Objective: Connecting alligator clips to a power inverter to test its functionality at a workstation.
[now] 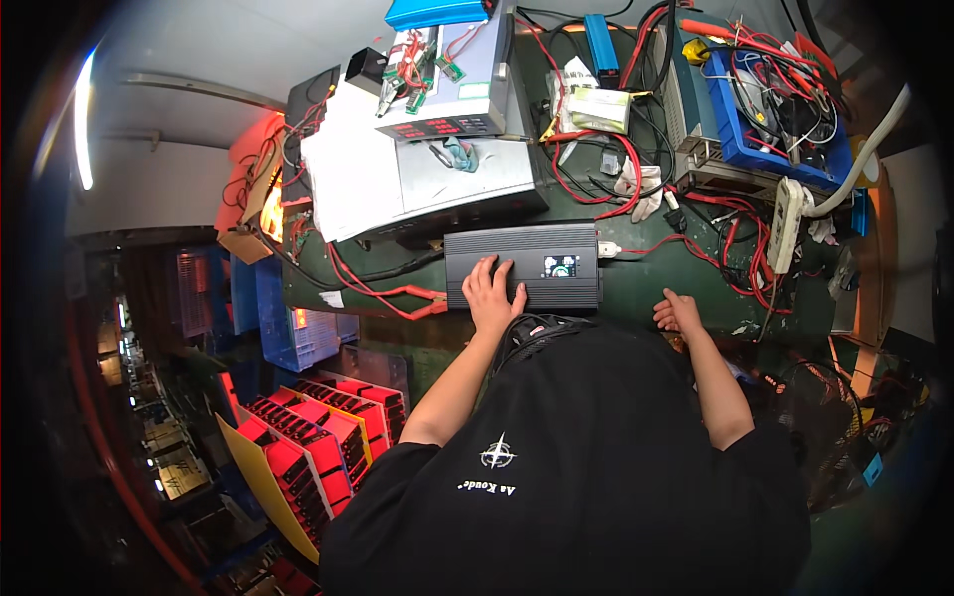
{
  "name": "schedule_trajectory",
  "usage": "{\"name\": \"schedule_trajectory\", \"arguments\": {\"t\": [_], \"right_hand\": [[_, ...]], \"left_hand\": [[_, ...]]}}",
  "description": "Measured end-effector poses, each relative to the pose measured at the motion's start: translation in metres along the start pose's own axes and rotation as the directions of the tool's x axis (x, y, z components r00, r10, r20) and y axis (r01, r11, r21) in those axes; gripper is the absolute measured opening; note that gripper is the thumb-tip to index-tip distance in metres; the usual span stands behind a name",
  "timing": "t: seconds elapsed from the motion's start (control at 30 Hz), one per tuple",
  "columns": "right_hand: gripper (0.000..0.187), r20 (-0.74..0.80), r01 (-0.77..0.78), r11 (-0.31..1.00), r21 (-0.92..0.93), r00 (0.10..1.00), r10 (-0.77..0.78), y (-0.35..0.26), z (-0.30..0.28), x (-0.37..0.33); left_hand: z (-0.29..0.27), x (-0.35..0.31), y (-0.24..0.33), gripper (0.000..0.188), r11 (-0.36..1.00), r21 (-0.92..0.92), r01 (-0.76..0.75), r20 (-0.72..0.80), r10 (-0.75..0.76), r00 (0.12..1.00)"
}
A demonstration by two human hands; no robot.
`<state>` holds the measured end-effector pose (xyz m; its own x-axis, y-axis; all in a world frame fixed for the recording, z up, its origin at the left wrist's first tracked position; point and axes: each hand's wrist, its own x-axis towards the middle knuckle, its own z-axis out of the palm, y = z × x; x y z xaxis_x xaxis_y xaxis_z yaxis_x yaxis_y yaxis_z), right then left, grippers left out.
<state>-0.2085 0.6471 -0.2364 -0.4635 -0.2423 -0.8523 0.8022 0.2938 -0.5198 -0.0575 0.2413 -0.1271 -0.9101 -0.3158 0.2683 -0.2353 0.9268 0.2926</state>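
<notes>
A black power inverter with a ribbed case lies flat on the green bench in front of me. Its small screen is lit. My left hand rests on the case left of the screen, its fingers spread and gripping nothing. At the inverter's right end a white plug joins a red cable. Red-handled clamps touch or sit close by its lower left corner. Near the bench's front edge, to the right, my right hand is held loosely, fingers slightly bent and apart, with nothing visible in it.
Behind the inverter stand a grey instrument and papers. A blue bin of cables is at the back right, near a white power strip. Red and black leads tangle below it. Red-and-black units stand in rows at lower left.
</notes>
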Motion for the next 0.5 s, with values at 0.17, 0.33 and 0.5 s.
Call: {"name": "schedule_trajectory", "arguments": {"t": [0.17, 0.33, 0.5], "right_hand": [[0.057, -0.010, -0.030, 1.000, 0.006, 1.000, 0.030, -0.0016, 0.0021, -0.0006], [0.057, 0.000, -0.019, 1.000, 0.013, 1.000, 0.019, 0.0006, 0.0008, 0.0011], [0.056, 0.000, -0.009, 1.000, 0.014, 1.000, 0.009, 0.0005, 0.0014, 0.0003]], "left_hand": [[-0.0014, -0.0011, -0.0005, 0.053, 1.000, -0.003, 0.000, -0.003, 0.000, 1.000], [-0.0011, -0.0001, -0.0001, 0.052, 1.000, -0.005, -0.005, -0.008, 0.005, 1.000], [-0.0011, -0.0002, 0.0001, 0.052, 1.000, -0.007, -0.010, -0.014, 0.010, 1.000]]}}
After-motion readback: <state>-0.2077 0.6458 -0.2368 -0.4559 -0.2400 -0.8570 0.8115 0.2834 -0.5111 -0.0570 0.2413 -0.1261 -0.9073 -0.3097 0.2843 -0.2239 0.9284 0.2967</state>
